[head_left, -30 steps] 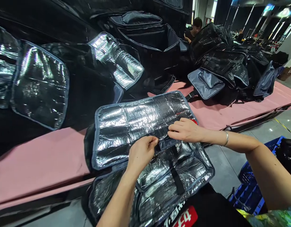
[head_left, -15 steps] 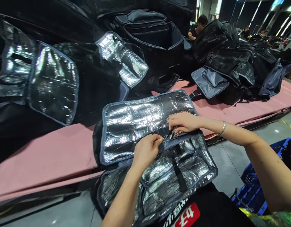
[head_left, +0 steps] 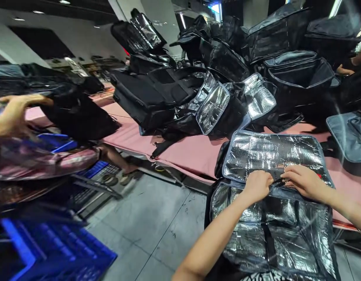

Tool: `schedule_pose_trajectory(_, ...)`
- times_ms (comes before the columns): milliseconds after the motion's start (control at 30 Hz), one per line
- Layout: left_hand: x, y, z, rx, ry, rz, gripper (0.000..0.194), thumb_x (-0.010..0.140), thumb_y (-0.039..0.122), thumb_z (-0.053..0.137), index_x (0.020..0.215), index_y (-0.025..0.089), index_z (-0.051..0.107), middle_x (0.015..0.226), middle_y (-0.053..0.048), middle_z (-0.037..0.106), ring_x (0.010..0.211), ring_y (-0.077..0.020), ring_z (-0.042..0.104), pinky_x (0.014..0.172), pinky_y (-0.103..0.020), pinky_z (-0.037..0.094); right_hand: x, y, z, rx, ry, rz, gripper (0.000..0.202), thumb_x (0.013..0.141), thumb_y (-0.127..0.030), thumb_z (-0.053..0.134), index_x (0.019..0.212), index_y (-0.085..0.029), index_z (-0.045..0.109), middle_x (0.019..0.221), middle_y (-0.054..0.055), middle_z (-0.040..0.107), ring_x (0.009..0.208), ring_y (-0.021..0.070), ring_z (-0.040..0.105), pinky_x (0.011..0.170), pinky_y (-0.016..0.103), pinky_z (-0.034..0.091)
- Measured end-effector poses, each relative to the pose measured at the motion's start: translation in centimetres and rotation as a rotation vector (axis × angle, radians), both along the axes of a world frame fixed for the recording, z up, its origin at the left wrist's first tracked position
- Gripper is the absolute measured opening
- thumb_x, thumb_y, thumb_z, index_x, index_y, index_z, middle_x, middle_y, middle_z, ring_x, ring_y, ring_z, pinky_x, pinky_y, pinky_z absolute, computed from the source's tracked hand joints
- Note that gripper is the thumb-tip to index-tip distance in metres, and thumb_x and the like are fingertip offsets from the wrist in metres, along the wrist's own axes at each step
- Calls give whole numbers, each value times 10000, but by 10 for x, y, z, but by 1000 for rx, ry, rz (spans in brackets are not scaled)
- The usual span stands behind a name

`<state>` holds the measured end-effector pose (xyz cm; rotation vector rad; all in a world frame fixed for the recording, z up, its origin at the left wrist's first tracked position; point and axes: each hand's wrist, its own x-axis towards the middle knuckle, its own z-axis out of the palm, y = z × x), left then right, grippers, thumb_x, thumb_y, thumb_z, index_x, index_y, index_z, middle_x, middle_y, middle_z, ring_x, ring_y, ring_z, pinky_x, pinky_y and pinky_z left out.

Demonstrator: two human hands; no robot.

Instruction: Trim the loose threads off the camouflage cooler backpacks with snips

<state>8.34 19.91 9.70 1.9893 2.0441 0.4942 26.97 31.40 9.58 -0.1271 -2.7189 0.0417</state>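
A black bag with silver foil lining lies open in front of me, its foil-lined flap folded back on the table. My left hand is closed, pinching the dark seam edge between flap and body. Close on its right, my right hand has its fingers closed around a small dark tool, perhaps snips, at the same seam. The tool is too blurred to name surely. Both hands are near each other over the seam.
A pink-covered table runs behind the bag, with several black bags piled on it. At the left, another person's hand is by dark fabric. A blue crate stands at the lower left.
The view has swung left, bringing the neighbouring person and blue crate into sight. Both hands remain at the seam, now closer together.
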Motion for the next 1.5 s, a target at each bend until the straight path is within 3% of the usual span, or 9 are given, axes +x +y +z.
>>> schedule_pose_trajectory(200,-7,4,-7,6,-9,-24,255,851,214,405,771,190,646,804,-61,662,810,-193,595,684,-272,392,-13,0,3,184,-5,47,229,923,-271,424,963,-147,613,913,106,637,808,189,555,660,294,392)
schedule_pose_trajectory(400,-10,12,-7,3,-43,-64,281,860,223,346,805,184,620,835,-81,656,814,-220,587,670,-292,381,-19,7,12,155,-216,9,228,934,-238,381,955,-169,597,895,84,629,780,175,522,650,295,335)
schedule_pose_trajectory(567,-10,12,-4,10,-36,-58,276,869,274,333,752,200,571,803,-59,641,782,-204,579,655,-276,378,-15,5,19,-3,-178,3,188,916,-295,458,926,-157,586,918,75,616,827,172,530,710,294,380)
schedule_pose_trajectory(800,-10,14,-4,48,-79,-52,277,876,292,320,737,201,542,784,-51,631,757,-202,567,647,-286,382,4,-10,23,-388,-116,-273,265,751,-206,660,998,-141,588,913,51,617,817,156,566,715,263,428)
schedule_pose_trajectory(900,-8,14,-9,130,-108,-63,274,875,304,340,749,200,560,786,-55,634,778,-208,567,684,-305,406,4,-13,20,-444,-198,-427,236,719,-38,575,898,-173,647,872,21,656,807,155,587,687,243,394)
schedule_pose_trajectory(1033,-5,8,-19,349,-222,-69,221,873,327,396,901,201,576,861,-57,633,824,-191,575,740,-312,442,-3,-11,20,-568,-233,-526,158,752,-69,566,823,-163,670,814,18,682,753,153,598,634,222,359)
schedule_pose_trajectory(1200,4,-3,-30,531,-142,-58,209,852,365,486,831,219,633,1040,-83,633,899,-207,578,819,-351,451,-11,-10,24,-626,-257,-572,119,761,-100,577,802,-170,664,807,9,685,749,145,603,592,200,340)
schedule_pose_trajectory(1300,12,-4,-33,582,-74,5,197,850,336,503,828,207,650,985,-86,664,882,-220,581,812,-360,450,-12,-10,24,-625,-248,-597,97,764,-124,595,810,-177,663,810,7,683,749,144,600,596,200,339)
schedule_pose_trajectory(1500,16,1,-29,487,-53,-65,189,840,304,501,759,206,641,909,-72,659,852,-223,568,742,-348,438,-9,-10,18,-589,-222,-556,92,793,-250,637,767,-162,644,746,7,646,691,136,569,593,211,330)
